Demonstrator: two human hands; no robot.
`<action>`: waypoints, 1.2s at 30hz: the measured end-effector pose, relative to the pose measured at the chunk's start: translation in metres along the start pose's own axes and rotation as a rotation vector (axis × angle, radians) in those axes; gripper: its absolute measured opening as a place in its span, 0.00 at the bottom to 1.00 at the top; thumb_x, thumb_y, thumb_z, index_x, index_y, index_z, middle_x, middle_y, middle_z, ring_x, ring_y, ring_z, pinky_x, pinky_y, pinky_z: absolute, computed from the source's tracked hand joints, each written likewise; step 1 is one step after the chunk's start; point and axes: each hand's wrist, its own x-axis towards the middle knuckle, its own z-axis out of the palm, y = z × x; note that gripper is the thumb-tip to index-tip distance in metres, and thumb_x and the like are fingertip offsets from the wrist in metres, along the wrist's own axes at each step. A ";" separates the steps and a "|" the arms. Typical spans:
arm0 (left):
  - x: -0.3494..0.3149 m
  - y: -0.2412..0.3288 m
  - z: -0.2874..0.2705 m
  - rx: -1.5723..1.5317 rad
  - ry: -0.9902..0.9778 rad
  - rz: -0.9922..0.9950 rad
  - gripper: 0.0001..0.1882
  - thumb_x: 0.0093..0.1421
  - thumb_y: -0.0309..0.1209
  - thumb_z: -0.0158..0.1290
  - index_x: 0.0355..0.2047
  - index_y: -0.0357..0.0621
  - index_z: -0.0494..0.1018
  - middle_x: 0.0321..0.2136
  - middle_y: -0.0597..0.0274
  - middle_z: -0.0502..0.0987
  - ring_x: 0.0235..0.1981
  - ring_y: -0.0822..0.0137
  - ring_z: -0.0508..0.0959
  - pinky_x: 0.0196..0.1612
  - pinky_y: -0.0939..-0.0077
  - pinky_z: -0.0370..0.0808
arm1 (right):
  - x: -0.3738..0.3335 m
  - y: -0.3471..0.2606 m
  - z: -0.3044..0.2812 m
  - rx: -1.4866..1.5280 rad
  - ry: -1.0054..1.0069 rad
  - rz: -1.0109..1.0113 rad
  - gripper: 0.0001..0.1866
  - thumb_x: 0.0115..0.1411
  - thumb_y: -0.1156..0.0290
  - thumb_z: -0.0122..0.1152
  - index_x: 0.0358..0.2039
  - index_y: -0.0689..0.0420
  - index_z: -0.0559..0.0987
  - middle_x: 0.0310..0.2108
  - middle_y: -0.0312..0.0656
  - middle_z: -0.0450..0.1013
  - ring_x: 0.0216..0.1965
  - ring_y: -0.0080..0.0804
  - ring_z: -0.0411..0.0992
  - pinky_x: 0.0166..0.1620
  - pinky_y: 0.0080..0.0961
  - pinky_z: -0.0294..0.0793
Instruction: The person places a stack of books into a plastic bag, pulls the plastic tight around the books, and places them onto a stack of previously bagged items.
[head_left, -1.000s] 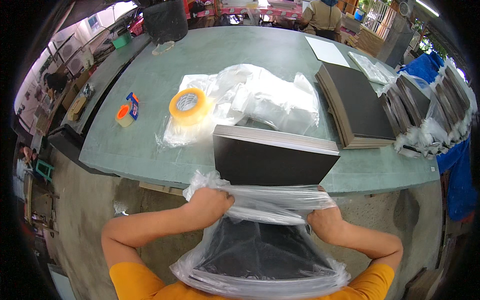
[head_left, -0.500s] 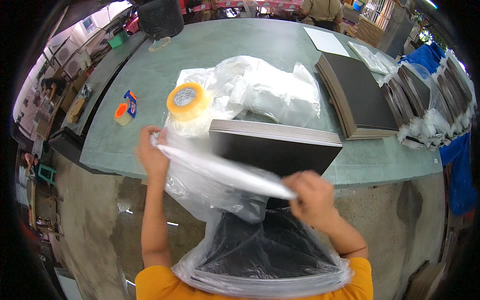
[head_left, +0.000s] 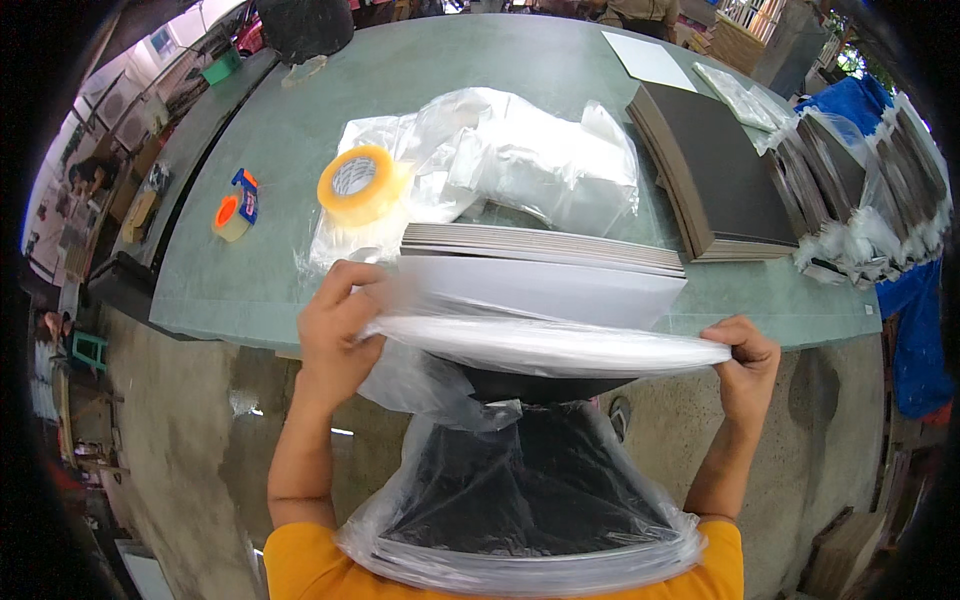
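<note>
My left hand [head_left: 345,325] and my right hand [head_left: 745,365] pinch opposite ends of a clear plastic bag [head_left: 550,345], pulled taut between them with its edge gathered into a white band. Directly behind it, at the table's near edge, a stack of boards [head_left: 540,275] stands on edge. Its front face looks pale; a black area shows below the band. From beneath my left hand, loose clear film hangs down. Behind the stack lies a heap of clear plastic bags [head_left: 540,160], and a large roll of clear tape [head_left: 355,187] rests at the heap's left side.
A tape dispenser [head_left: 238,208] in blue and orange sits left on the green table [head_left: 250,290]. To the right lie a stack of black boards [head_left: 715,170], bagged board bundles [head_left: 860,190] and a white sheet [head_left: 648,60]. Clear plastic covers my front.
My right hand has moved outward to the right, stretching the bag nearly level across the stack. My left hand has come slightly right and down. The stack's front face went from black to pale.
</note>
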 end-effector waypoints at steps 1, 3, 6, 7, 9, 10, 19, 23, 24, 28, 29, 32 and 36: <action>-0.001 -0.006 -0.004 -0.262 -0.073 -0.118 0.20 0.33 0.15 0.54 0.31 0.42 0.74 0.28 0.59 0.72 0.26 0.69 0.72 0.27 0.81 0.68 | -0.002 0.005 -0.007 0.165 -0.057 0.095 0.11 0.38 0.84 0.55 0.27 0.62 0.76 0.23 0.38 0.70 0.25 0.22 0.68 0.28 0.15 0.65; -0.004 -0.022 -0.011 -0.786 -0.224 -0.362 0.16 0.32 0.18 0.57 0.26 0.39 0.74 0.23 0.59 0.73 0.22 0.70 0.72 0.24 0.81 0.69 | -0.006 0.022 -0.014 0.439 -0.237 0.222 0.10 0.39 0.76 0.61 0.26 0.60 0.76 0.24 0.37 0.71 0.24 0.21 0.68 0.27 0.14 0.65; -0.072 -0.067 0.016 -1.452 -0.545 -0.984 0.24 0.26 0.22 0.58 0.31 0.32 0.72 0.25 0.57 0.75 0.22 0.70 0.73 0.25 0.80 0.70 | -0.016 0.077 -0.003 0.640 -0.565 0.490 0.13 0.41 0.70 0.64 0.29 0.58 0.75 0.25 0.36 0.71 0.24 0.20 0.68 0.25 0.13 0.65; -0.109 -0.079 0.038 -1.384 -0.553 -1.076 0.24 0.29 0.24 0.57 0.33 0.33 0.71 0.27 0.56 0.74 0.21 0.69 0.73 0.22 0.80 0.69 | -0.031 0.103 0.009 0.621 -0.624 0.616 0.15 0.41 0.66 0.64 0.30 0.58 0.74 0.25 0.36 0.71 0.24 0.20 0.68 0.24 0.13 0.66; -0.181 -0.113 0.090 -1.712 -0.672 -1.339 0.20 0.37 0.26 0.55 0.34 0.35 0.72 0.28 0.53 0.75 0.21 0.67 0.74 0.24 0.76 0.70 | -0.092 0.199 0.025 0.636 -0.472 1.108 0.18 0.47 0.60 0.58 0.38 0.54 0.71 0.28 0.36 0.71 0.24 0.24 0.68 0.25 0.18 0.67; -0.207 -0.121 0.112 -1.707 -0.692 -1.393 0.19 0.38 0.26 0.55 0.34 0.35 0.71 0.28 0.53 0.75 0.22 0.67 0.74 0.25 0.76 0.70 | -0.120 0.248 0.035 0.409 -0.414 1.178 0.16 0.49 0.62 0.56 0.37 0.56 0.72 0.29 0.40 0.71 0.27 0.30 0.69 0.31 0.26 0.69; -0.136 -0.089 0.074 -0.364 -1.044 -0.595 0.14 0.47 0.27 0.51 0.36 0.38 0.71 0.28 0.53 0.75 0.26 0.68 0.75 0.32 0.76 0.71 | -0.066 0.163 0.036 -0.340 -0.732 0.474 0.16 0.52 0.62 0.50 0.33 0.62 0.74 0.32 0.49 0.71 0.34 0.40 0.70 0.40 0.30 0.67; -0.017 0.015 -0.008 -0.710 -0.675 -0.590 0.11 0.51 0.27 0.49 0.36 0.40 0.72 0.30 0.57 0.75 0.28 0.65 0.75 0.32 0.74 0.71 | -0.038 0.051 0.008 0.744 -0.711 0.304 0.23 0.57 0.53 0.42 0.36 0.61 0.74 0.33 0.49 0.71 0.39 0.38 0.69 0.44 0.33 0.63; -0.012 0.029 -0.013 -0.897 -0.923 -0.403 0.11 0.52 0.28 0.49 0.36 0.40 0.72 0.30 0.57 0.75 0.28 0.65 0.75 0.32 0.73 0.70 | -0.040 0.041 0.020 1.273 -0.854 0.145 0.25 0.58 0.51 0.40 0.39 0.61 0.73 0.37 0.50 0.70 0.43 0.40 0.67 0.48 0.36 0.59; -0.056 0.060 0.048 -1.151 -1.220 -0.135 0.09 0.54 0.29 0.47 0.35 0.41 0.71 0.30 0.55 0.74 0.28 0.61 0.74 0.33 0.70 0.69 | -0.061 0.043 0.076 0.409 -1.589 -0.004 0.32 0.57 0.46 0.34 0.54 0.55 0.59 0.57 0.46 0.50 0.60 0.40 0.43 0.57 0.45 0.38; -0.093 0.048 0.084 -1.069 -1.083 -0.199 0.09 0.54 0.29 0.46 0.34 0.40 0.71 0.29 0.54 0.74 0.28 0.60 0.74 0.34 0.69 0.69 | -0.083 0.066 0.088 0.157 -1.469 0.157 0.33 0.56 0.44 0.34 0.56 0.53 0.57 0.58 0.45 0.49 0.60 0.40 0.43 0.57 0.46 0.38; -0.156 -0.010 0.150 -0.476 -1.051 -0.394 0.11 0.55 0.34 0.45 0.30 0.37 0.69 0.26 0.53 0.73 0.28 0.59 0.74 0.33 0.70 0.69 | -0.109 0.151 0.098 -0.272 -1.272 0.322 0.34 0.55 0.44 0.37 0.55 0.55 0.58 0.57 0.47 0.51 0.59 0.39 0.45 0.57 0.38 0.42; -0.088 0.017 0.154 -0.601 -0.875 -0.330 0.15 0.56 0.39 0.44 0.29 0.37 0.69 0.25 0.55 0.73 0.28 0.61 0.74 0.32 0.72 0.69 | -0.055 0.120 0.120 -0.322 -1.368 0.370 0.28 0.55 0.48 0.43 0.48 0.57 0.67 0.47 0.49 0.65 0.50 0.41 0.61 0.51 0.29 0.58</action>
